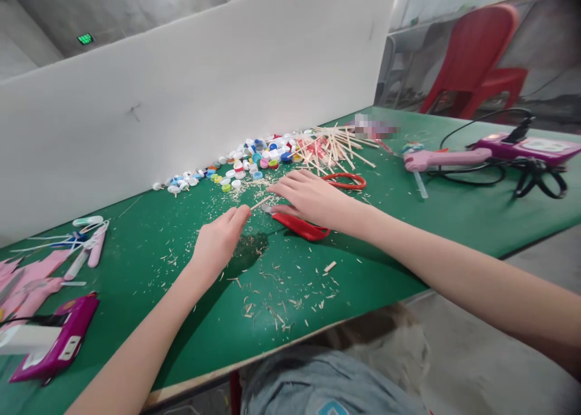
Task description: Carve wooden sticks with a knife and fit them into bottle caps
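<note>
A thin wooden stick (260, 202) is pinched in my left hand (222, 236), its free end pointing up and to the right. My right hand (308, 198) is palm down with the fingers stretched out, over a pair of red-handled scissors (302, 226). It hides the middle of the scissors; one handle loop shows behind it and a bit of blade in front. Whether my right hand touches the scissors I cannot tell. Wood shavings (281, 300) lie scattered around both hands on the green table (363, 276).
Behind my hands are a heap of bottle caps (245, 158) and a pile of wooden sticks (336, 149) against a white partition (204, 82). A pink glue gun (445, 158) and purple power strip (540, 146) lie right; another power strip (68, 342) lies left.
</note>
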A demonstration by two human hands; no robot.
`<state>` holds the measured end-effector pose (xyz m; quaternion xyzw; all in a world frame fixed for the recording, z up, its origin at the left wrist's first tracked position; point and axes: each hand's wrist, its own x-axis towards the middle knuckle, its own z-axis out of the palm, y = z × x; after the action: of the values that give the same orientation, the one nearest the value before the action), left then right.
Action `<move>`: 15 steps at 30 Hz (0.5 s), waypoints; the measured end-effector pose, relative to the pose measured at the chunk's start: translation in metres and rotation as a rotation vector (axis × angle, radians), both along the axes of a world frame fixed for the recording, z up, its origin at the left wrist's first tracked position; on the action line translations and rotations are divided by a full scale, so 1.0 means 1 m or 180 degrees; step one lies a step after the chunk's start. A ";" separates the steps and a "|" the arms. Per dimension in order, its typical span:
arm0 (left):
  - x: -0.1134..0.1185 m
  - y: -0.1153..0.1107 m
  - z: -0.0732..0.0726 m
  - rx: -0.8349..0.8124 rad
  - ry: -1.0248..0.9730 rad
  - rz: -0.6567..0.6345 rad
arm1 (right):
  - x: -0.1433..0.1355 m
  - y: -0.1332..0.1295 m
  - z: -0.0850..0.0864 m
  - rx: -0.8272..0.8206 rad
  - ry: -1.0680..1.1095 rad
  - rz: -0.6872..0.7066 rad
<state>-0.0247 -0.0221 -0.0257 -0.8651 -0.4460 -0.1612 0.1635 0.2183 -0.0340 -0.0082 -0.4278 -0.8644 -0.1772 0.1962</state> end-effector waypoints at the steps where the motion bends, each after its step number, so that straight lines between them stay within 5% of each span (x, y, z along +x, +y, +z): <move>1: 0.000 0.000 0.000 0.0042 0.0054 -0.0052 | -0.002 0.001 -0.002 0.0046 -0.0083 0.0023; 7: 0.002 -0.002 -0.001 0.0222 0.0211 -0.0185 | -0.006 -0.001 0.001 0.0326 -0.0477 0.0055; 15: 0.014 -0.002 0.002 0.0193 0.0109 0.0125 | -0.016 0.000 -0.008 0.0493 -0.0402 -0.0300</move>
<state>-0.0106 -0.0240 -0.0234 -0.8534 -0.4550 -0.1565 0.2005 0.2019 -0.0340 -0.0161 -0.4395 -0.8377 -0.2790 0.1653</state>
